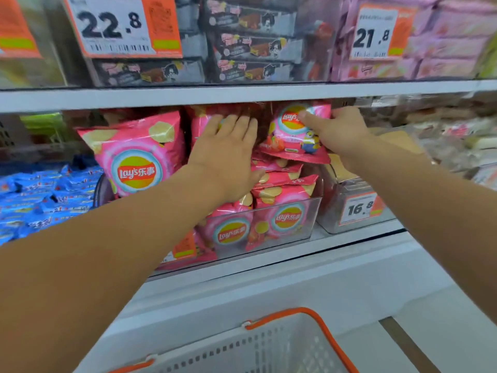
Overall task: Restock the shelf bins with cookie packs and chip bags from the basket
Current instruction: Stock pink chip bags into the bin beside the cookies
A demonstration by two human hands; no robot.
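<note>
1. Head view. My left hand (228,152) lies flat, fingers spread and together-forward, palm pressed on the pile of pink chip bags (279,184) in the clear bin (314,211).
2. My right hand (338,133) pinches the top bag (295,135), thumb on its front near the logo, the other fingers behind its right edge. That bag sits just right of my left hand, tilted, resting on the pile.
3. Under my left wrist, two more bags stand upright against the bin's front wall.
4. Left of my left hand, a larger pink bag (137,154) leans upright, apart from my fingers.
5. Further left, below my left forearm: blue packs (40,195), heaped.
6. Right of my right forearm: a second clear bin with a 16.8 tag (360,208); contents too blurred to tell.
7. Above both hands, the upper shelf (242,95) carries dark cookie packs (252,47), pink packs (451,39), and price tags 22.8 (113,25) and 21.8 (372,33).
8. Below my arms, nearest me: white basket (269,348), orange rim. I cannot tell what it holds.
</note>
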